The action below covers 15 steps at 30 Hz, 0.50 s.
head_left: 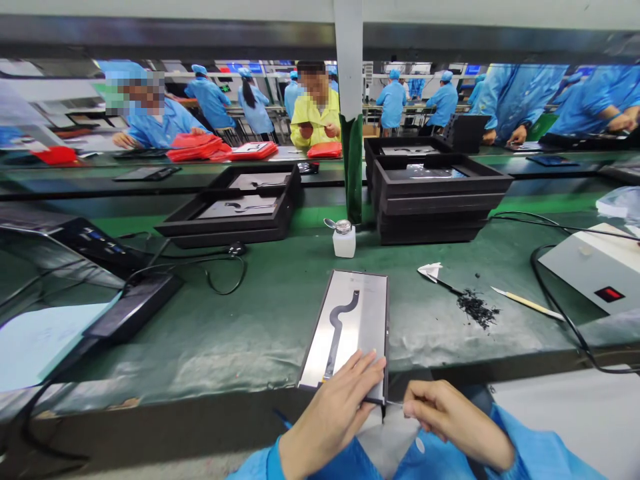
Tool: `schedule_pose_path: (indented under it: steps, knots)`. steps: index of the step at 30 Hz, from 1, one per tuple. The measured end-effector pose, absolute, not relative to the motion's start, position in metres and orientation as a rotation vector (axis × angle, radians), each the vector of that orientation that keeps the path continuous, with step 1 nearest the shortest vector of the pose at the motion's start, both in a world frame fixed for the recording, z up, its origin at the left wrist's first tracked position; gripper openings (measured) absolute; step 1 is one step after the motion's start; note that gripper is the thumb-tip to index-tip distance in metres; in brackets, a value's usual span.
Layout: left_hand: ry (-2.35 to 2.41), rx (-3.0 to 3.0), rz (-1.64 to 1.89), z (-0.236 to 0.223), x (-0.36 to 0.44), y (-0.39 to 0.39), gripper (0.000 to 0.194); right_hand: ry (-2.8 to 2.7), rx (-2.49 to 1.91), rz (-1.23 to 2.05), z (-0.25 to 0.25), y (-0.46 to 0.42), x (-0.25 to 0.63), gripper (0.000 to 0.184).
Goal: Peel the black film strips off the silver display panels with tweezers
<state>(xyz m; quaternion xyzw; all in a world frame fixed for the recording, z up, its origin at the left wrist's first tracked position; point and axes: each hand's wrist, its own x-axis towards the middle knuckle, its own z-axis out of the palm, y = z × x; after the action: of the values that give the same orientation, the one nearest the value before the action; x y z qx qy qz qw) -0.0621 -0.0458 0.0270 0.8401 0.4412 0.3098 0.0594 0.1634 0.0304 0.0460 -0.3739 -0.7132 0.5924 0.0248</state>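
Observation:
A long grey panel (350, 320) with a dark curved strip lies on the green mat, its near end over the bench edge. My left hand (335, 410) rests flat on that near end, fingers stretched out, pressing it down. My right hand (450, 417) is closed in a pinch on a thin metal tool (395, 403) whose tip touches the panel's near right corner. Both sleeves are blue.
A small white bottle (344, 239) stands beyond the panel. Dark scrapings (477, 309), a thin pick (527, 304) and a scraper lie to the right. Stacked black trays (435, 200) sit behind, a grey box (600, 267) with cables right, devices left. Other workers sit across the line.

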Motion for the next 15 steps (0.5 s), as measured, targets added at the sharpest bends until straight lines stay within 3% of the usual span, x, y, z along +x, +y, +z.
schedule_pose_path:
  steps: [6,9,15]
  knots:
    - [1.344,2.542,0.941,0.0254,-0.0629,-0.0464,0.041,-2.167,-1.195,1.827,0.0459,0.0305,0.1611,0.027]
    - [1.341,2.556,0.953,0.0261,-0.0631,-0.0460,0.039,-2.075,-1.150,1.955,0.0463,0.0306,0.1604,0.032]
    - [1.350,2.575,0.932,0.0272,-0.0631,-0.0455,0.039,-2.169,-1.089,1.880,0.0466,0.0329,0.1617,0.044]
